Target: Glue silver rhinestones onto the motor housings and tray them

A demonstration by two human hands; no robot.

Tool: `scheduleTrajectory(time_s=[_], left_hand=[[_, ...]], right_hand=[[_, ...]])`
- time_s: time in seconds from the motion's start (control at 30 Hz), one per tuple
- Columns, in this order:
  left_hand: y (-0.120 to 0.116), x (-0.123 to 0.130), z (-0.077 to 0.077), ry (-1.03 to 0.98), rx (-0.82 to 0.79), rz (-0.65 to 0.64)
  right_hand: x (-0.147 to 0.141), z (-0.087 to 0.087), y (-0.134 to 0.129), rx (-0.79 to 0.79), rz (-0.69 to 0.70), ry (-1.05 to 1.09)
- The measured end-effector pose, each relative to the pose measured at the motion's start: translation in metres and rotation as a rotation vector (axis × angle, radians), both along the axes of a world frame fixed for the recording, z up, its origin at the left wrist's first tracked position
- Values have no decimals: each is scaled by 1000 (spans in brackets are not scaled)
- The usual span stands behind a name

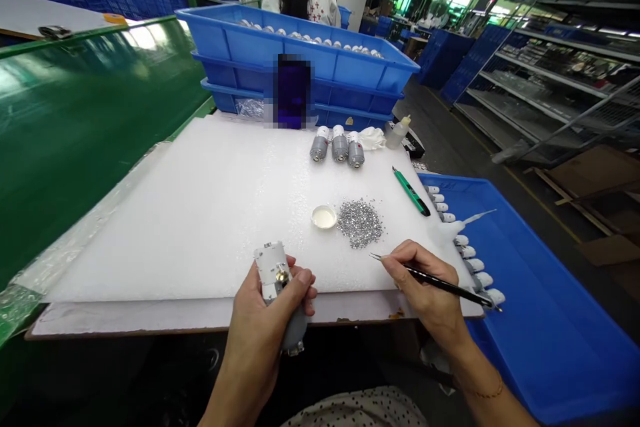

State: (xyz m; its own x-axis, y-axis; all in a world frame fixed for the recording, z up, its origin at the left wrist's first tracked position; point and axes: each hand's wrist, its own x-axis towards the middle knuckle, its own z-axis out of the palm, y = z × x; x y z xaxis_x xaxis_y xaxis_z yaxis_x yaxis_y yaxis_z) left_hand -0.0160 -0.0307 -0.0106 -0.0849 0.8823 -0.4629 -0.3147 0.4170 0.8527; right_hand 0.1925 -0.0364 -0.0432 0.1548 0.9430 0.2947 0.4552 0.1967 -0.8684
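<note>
My left hand (273, 310) is wrapped round a white and grey cylindrical part (273, 267), its white end tilted up and a small brass piece on its side. Between the fingertips of my right hand (425, 287) is a thin black pen-like tool (445, 285) with a fine forked tip, pointing left over the white foam sheet (200, 214). Just beyond that tip lies a pile of tiny silvery pieces (360, 222). A small round dish (324, 217) with pale contents sits at the pile's left side.
Three grey and white cylinders (340, 145) stand near stacked blue crates (300, 60). A green cutter (411, 192) and a squeeze bottle (399, 132) lie to the right. Similar parts line a blue bin (545, 347) at the right. A person (320, 4) is behind the crates.
</note>
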Motion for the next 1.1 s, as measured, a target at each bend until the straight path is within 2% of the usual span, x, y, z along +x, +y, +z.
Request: scheduleTrajectory(time_s=[0.1, 0.2, 0.33, 0.47, 0.83, 0.97, 1.1], left_hand=[[-5, 5, 0, 90, 19, -40], [-9, 9, -3, 110, 28, -68], [-9, 9, -8, 83, 13, -97], [-9, 6, -11, 91, 13, -131], [-7, 12, -8, 74, 7, -71], [-3, 13, -12, 71, 38, -110], [-2, 16, -12, -2, 67, -166]], right_hand=[[4, 4, -15, -37, 50, -31], [3, 1, -20, 0, 64, -121], [2, -6, -4, 36, 13, -189], [0, -10, 14, 26, 41, -218], [-6, -12, 22, 51, 36, -285], [-9, -5, 14, 117, 52, -269], [-19, 12, -4, 223, 143, -268]])
